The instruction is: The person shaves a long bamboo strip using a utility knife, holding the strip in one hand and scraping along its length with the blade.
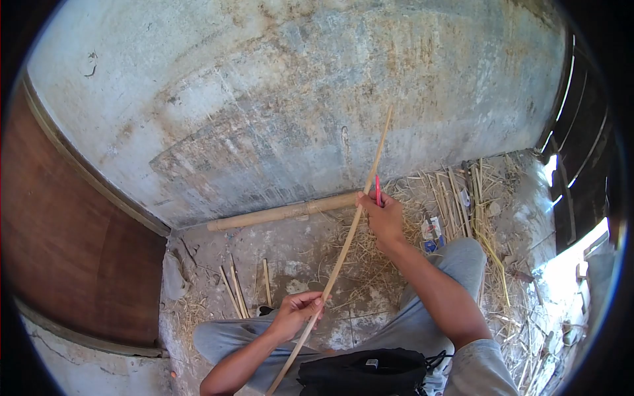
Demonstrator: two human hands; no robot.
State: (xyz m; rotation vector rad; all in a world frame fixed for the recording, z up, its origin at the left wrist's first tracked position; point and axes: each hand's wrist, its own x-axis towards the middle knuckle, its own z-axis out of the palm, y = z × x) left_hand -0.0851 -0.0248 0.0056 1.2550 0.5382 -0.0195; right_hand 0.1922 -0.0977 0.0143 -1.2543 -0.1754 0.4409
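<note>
A long, slim bamboo strip (345, 248) runs slantwise from near my lap up toward the wall, slightly bowed. My left hand (297, 317) is closed around its lower part, thumb and fingers pinching it above my crossed legs. Farther up, my right hand (384, 221) is closed with its thumb against the same strip. A thin red tool (378, 190), perhaps a pen or knife handle, sticks up from the right hand; its lower end is hidden. Bamboo shavings (363, 261) lie scattered on the floor beneath the strip.
A thick bamboo pole (284, 212) lies along the stained wall (297, 99). Cut strips (456, 201) and a small packet (432, 234) lie at right. More short strips (238, 290) are by my left knee. A black bag (363, 373) rests at my lap; a brown door (79, 244) stands left.
</note>
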